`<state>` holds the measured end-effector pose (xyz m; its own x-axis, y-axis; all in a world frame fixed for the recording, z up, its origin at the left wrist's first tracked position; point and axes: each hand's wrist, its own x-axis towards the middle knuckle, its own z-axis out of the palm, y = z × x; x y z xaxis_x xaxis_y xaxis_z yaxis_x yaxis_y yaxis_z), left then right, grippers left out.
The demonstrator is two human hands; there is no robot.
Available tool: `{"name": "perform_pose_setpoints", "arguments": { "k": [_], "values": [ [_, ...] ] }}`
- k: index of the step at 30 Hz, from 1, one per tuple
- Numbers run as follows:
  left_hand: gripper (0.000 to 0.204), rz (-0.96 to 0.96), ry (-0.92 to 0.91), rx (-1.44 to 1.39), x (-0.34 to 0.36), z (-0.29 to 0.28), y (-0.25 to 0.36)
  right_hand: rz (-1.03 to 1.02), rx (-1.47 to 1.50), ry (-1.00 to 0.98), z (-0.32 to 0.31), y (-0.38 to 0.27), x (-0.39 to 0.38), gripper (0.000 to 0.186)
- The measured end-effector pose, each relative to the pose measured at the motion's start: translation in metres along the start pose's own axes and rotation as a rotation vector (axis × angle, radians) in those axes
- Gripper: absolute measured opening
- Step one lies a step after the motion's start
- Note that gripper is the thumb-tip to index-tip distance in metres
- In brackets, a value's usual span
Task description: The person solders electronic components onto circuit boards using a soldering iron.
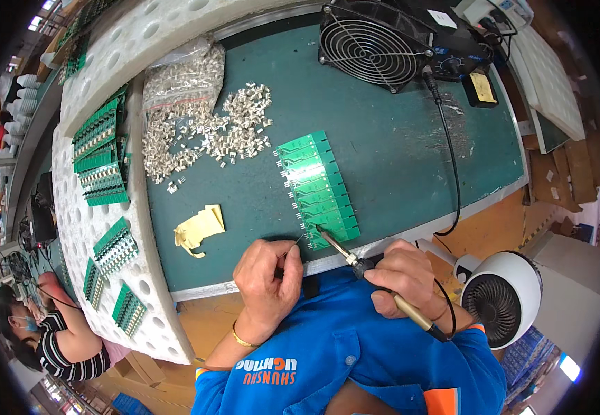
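Note:
A green circuit board panel [317,183] lies on the dark green bench mat, with a row of small metal-pinned connectors along its left edge. My right hand [405,278] is closed around the handle of a soldering iron [347,257], whose tip meets the panel's near end. My left hand [267,282] is pinched at the mat's front edge, just left of the iron. From its fingertips a thin solder wire [300,239] runs toward the near connectors. The exact contact between wire, tip and board is too small to make out.
Loose white connectors [234,128] lie beside a clear bag [186,72]. Crumpled yellow paper [200,228] is left of the panel. White foam [151,270] holds more boards [115,245]. A black fan [369,52] and sponge holder [481,88] stand behind; the iron's cord [454,159] hangs right.

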<state>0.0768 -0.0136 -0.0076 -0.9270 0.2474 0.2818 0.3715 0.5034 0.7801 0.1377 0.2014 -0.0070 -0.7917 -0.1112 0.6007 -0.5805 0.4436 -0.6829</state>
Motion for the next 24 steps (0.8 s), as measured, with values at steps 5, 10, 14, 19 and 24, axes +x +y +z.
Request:
{"name": "perform_pose_setpoints", "arguments": {
  "k": [5,10,14,19,24],
  "values": [
    [0.009,0.105,0.030,0.061,0.001,0.000,0.003,0.020,0.048,0.009,0.001,0.001,-0.004,0.022],
    [0.013,0.121,0.044,0.082,-0.006,0.000,0.000,0.029,0.075,0.021,-0.001,0.000,-0.005,0.021],
    [0.009,-0.053,0.041,0.097,-0.015,-0.001,0.006,0.033,0.086,0.036,-0.003,0.000,-0.006,0.022],
    [0.008,-0.026,0.051,0.072,-0.017,0.002,0.005,0.039,0.114,0.062,-0.001,0.002,-0.004,0.021],
    [0.009,0.031,0.036,0.086,-0.016,0.003,0.010,0.024,0.103,0.072,0.001,0.004,-0.003,0.019]
  ]
}}
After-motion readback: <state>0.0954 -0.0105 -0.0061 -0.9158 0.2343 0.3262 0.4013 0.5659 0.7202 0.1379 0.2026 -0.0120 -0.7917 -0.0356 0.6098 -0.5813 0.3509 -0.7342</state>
